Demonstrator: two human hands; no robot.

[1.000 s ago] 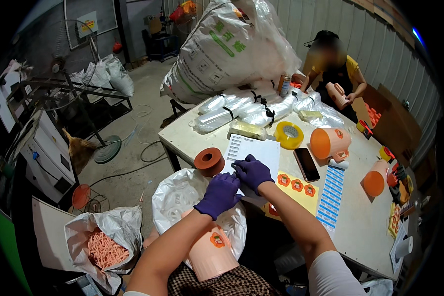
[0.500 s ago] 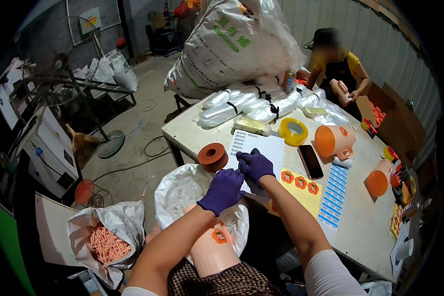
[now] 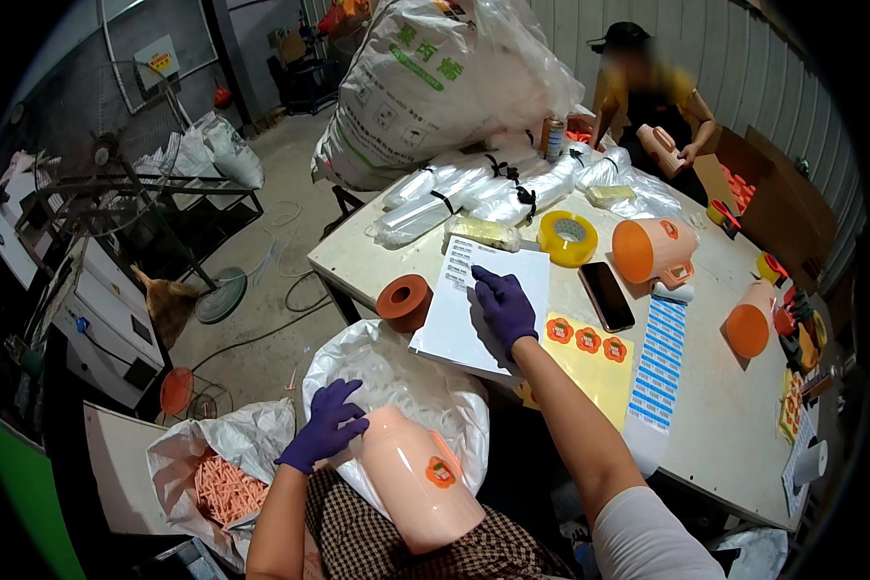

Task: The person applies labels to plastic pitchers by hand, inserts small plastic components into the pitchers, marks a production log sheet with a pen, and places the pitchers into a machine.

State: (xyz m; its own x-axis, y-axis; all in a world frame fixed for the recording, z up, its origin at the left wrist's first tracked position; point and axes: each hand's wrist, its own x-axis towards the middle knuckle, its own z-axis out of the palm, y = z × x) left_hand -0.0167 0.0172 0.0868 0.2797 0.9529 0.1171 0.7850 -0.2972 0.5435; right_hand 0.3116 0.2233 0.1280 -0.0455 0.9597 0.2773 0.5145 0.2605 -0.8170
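Observation:
A peach jug body [image 3: 418, 483] with a handle and an orange flower sticker lies tilted on my lap, its narrow end pointing away from me. My left hand [image 3: 325, 426], in a purple glove, is open beside that narrow end, with fingers apart and fingertips close to the rim; whether they touch it I cannot tell. On the table, my right hand [image 3: 505, 311], also gloved, lies over a white label sheet [image 3: 454, 324]. Its fingers stretch toward the few small printed labels at the sheet's upper left, and nothing shows in them.
A brown tape roll [image 3: 404, 302], clear yellowish tape [image 3: 567, 239], a phone [image 3: 607, 296], yellow sticker sheet [image 3: 590, 372] and blue-white label strip [image 3: 661, 362] surround the white sheet. Another jug body [image 3: 652, 251] lies beyond. Below the table edge sits a white bag [image 3: 333, 362]. Across, a co-worker [image 3: 652, 116] holds a jug.
My left hand has left the label sheet and come down leftward to the jug's narrow end. The right hand stays on the sheet, its fingers now stretched out. Fewer labels show on the sheet.

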